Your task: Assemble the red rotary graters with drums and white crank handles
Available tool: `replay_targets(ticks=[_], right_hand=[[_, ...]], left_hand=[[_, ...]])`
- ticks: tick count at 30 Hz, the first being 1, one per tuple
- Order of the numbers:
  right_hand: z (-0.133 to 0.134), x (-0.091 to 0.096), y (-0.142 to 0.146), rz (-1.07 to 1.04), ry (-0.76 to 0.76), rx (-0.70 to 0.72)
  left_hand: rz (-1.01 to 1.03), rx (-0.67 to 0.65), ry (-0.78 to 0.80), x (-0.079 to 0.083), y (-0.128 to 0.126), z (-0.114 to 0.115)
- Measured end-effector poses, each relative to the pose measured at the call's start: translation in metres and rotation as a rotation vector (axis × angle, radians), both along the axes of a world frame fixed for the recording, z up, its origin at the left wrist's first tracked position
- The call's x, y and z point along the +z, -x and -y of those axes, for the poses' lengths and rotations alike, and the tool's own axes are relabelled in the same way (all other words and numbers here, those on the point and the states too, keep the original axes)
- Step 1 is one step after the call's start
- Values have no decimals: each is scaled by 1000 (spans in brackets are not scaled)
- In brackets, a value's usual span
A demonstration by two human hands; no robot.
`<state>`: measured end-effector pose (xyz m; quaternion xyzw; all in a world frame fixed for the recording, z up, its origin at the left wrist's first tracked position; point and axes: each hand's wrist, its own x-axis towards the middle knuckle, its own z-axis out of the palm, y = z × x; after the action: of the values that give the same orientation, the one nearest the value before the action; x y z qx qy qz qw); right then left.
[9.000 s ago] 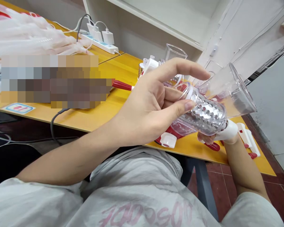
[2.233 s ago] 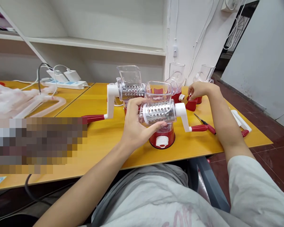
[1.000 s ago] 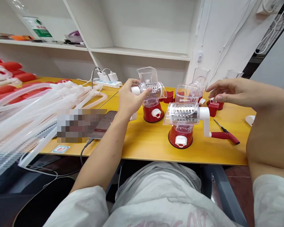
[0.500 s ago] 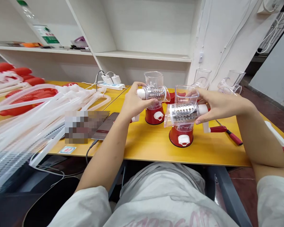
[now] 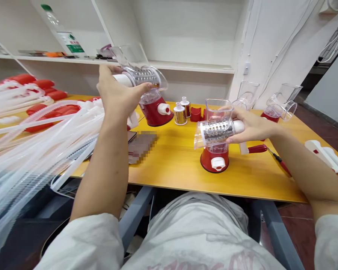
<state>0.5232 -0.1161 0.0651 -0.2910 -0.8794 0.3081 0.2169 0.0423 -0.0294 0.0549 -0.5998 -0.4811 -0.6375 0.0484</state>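
My left hand (image 5: pixel 116 93) is closed round the drum end of a rotary grater (image 5: pixel 148 90) with a clear hopper and red base, held tilted above the yellow table (image 5: pixel 169 165). My right hand (image 5: pixel 252 127) grips the white crank end of a second rotary grater (image 5: pixel 215 138), which stands upright on its red base near the table's front edge. Its red crank handle (image 5: pixel 256 149) sticks out to the right under my wrist.
Two spare metal drums (image 5: pixel 182 111) and a red part (image 5: pixel 196 113) stand behind the graters. Clear hoppers (image 5: pixel 281 101) sit at the back right, a screwdriver (image 5: pixel 280 163) and white cranks (image 5: pixel 325 153) on the right. A heap of white and red handles (image 5: pixel 36 127) fills the left.
My left hand has lifted its grater off the table and swung it up and to the left, tilting it. My right hand keeps hold of the near grater.
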Motion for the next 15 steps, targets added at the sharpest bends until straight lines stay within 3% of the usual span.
replay_targets(ticks=[3, 8, 12, 15], right_hand=[[5, -10, 27, -57, -39, -108], [-2, -12, 95, -107, -106, -209], [-36, -14, 150, -54, -156, -241], [-63, -19, 180, -26, -169, -282]], left_hand=[[155, 239, 136, -1, -3, -25], [149, 155, 170, -22, -8, -63], [214, 255, 238, -30, -14, -82], [266, 257, 293, -29, -20, -90]])
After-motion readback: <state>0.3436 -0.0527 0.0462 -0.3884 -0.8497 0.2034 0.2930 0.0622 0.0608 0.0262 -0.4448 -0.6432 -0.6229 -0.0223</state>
